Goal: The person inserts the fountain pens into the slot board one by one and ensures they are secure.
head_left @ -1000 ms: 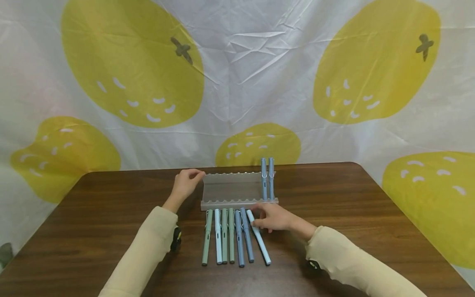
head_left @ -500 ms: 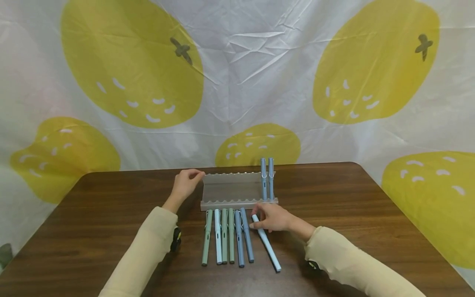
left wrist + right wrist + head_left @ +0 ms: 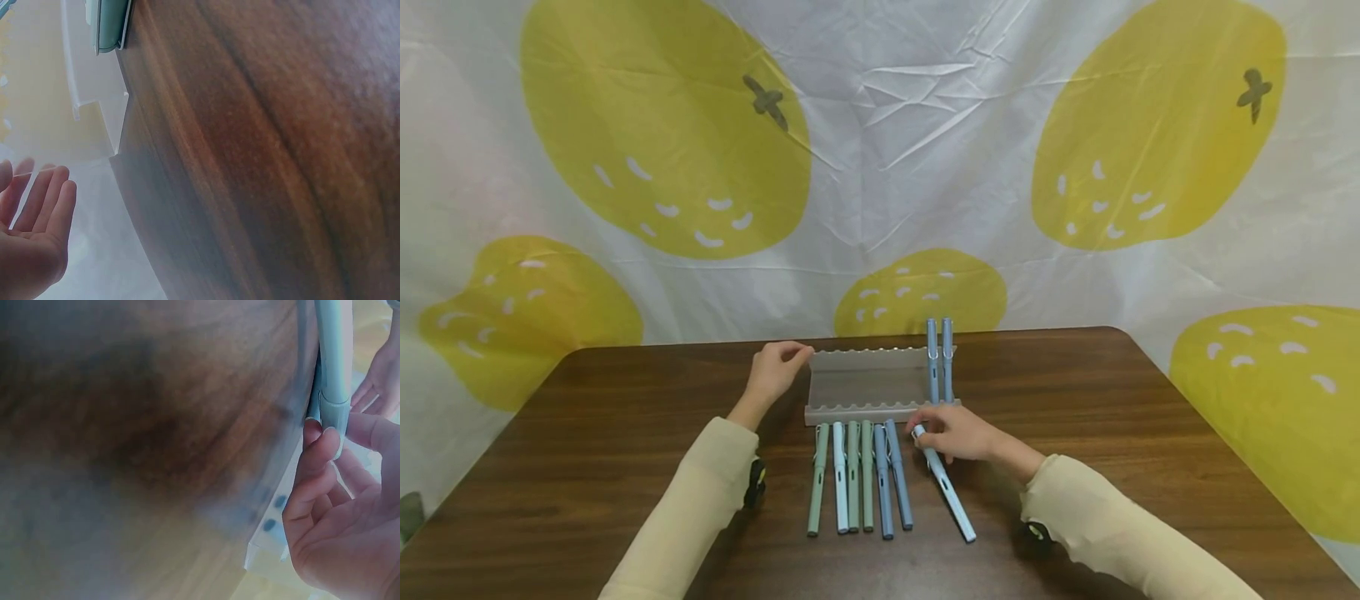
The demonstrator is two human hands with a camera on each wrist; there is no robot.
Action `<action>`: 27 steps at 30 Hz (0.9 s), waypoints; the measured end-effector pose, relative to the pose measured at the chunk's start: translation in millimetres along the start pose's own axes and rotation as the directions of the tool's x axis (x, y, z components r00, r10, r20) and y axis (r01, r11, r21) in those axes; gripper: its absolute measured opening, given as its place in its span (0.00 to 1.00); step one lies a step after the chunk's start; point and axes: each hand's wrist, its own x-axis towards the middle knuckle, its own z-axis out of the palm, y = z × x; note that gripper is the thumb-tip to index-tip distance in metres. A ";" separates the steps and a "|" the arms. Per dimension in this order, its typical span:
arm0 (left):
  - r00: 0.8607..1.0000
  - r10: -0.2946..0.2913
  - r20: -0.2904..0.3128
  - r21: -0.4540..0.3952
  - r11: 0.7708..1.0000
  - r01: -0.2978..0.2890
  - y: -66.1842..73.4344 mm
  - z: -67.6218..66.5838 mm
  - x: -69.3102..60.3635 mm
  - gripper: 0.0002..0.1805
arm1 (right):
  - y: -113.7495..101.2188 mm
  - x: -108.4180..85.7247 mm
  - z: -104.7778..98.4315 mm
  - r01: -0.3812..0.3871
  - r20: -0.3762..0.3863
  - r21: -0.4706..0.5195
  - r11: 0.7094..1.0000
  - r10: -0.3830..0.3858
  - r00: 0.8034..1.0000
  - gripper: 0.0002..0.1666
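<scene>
A clear rack (image 3: 868,387) with notched edges stands toward the table's back, holding two blue pens (image 3: 933,362) upright at its right end. My left hand (image 3: 775,372) pinches the rack's upper left corner; in the left wrist view that hand (image 3: 39,231) has its thumb and fingertips at the clear edge. My right hand (image 3: 958,433) pinches the top end of a pale blue pen (image 3: 951,496), which slants down to the right. In the right wrist view, thumb and fingers of the hand (image 3: 350,506) grip the end of the pale pen (image 3: 335,356).
In front of the rack lie several pens side by side: green ones (image 3: 817,492), another pale blue one (image 3: 841,492) and darker blue ones (image 3: 884,496). The brown table (image 3: 625,433) ends at a white cloth (image 3: 925,192) with yellow fruit prints.
The pale blue pen under my right hand has moved right, away from the row, and turned so that its clip and slot show. My left hand has stayed at the rack's corner.
</scene>
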 end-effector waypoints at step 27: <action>1.000 -0.011 0.004 0.002 1.000 0.011 1.0 -0.3 -0.8 0.17 | -14.7 1.4 -30.5 -0.098 -0.121 0.161 0.982 0.118 0.986 0.13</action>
